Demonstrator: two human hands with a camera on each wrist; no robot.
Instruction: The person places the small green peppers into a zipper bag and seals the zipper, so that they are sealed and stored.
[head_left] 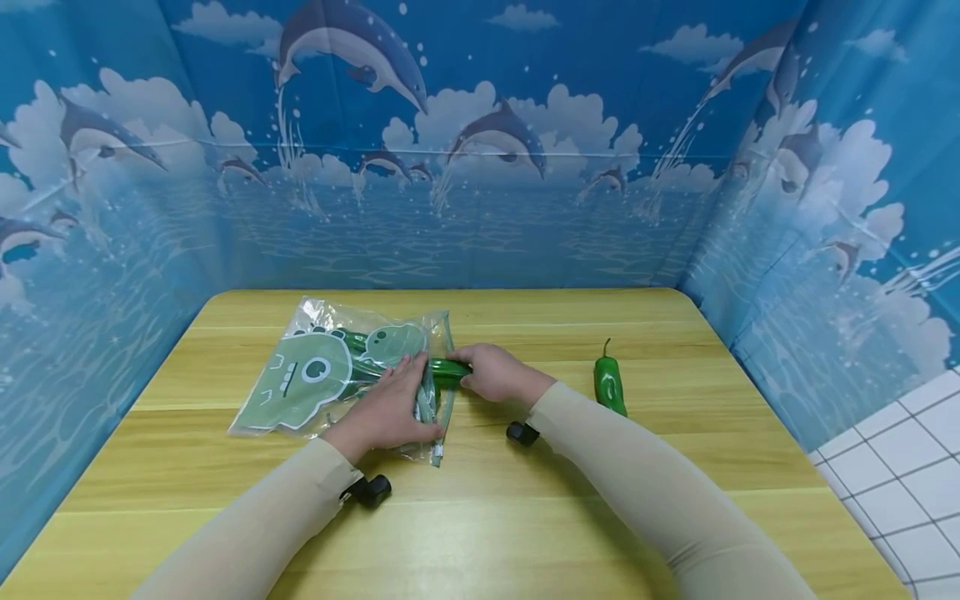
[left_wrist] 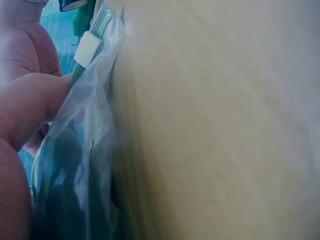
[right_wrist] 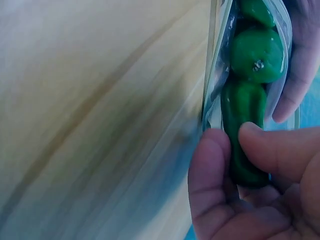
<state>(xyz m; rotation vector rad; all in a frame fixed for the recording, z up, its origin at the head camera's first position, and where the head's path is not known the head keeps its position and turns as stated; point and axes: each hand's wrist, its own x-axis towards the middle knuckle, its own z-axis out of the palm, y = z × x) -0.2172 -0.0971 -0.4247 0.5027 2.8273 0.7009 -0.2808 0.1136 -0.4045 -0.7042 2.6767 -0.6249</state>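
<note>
A clear zip bag (head_left: 262,392) printed with green cartoon dinosaurs lies on the table, its mouth toward the right. Several green peppers (right_wrist: 256,55) show inside it. Across the bag near its mouth rests my left hand (head_left: 386,412), fingers extended and thumb spread toward the white zip slider (left_wrist: 87,49). My right hand (head_left: 495,372) pinches one long green pepper (right_wrist: 245,107) between thumb and fingers, with its far end inside the bag's mouth. Another green pepper with a curved stem (head_left: 608,385) lies on the table to the right, partly hidden behind the right sleeve.
The wooden table (head_left: 487,533) has rounded far corners. A blue curtain (head_left: 480,225) with dolphins and clouds closes off the back and both sides. White floor tiles (head_left: 915,467) appear at the lower right.
</note>
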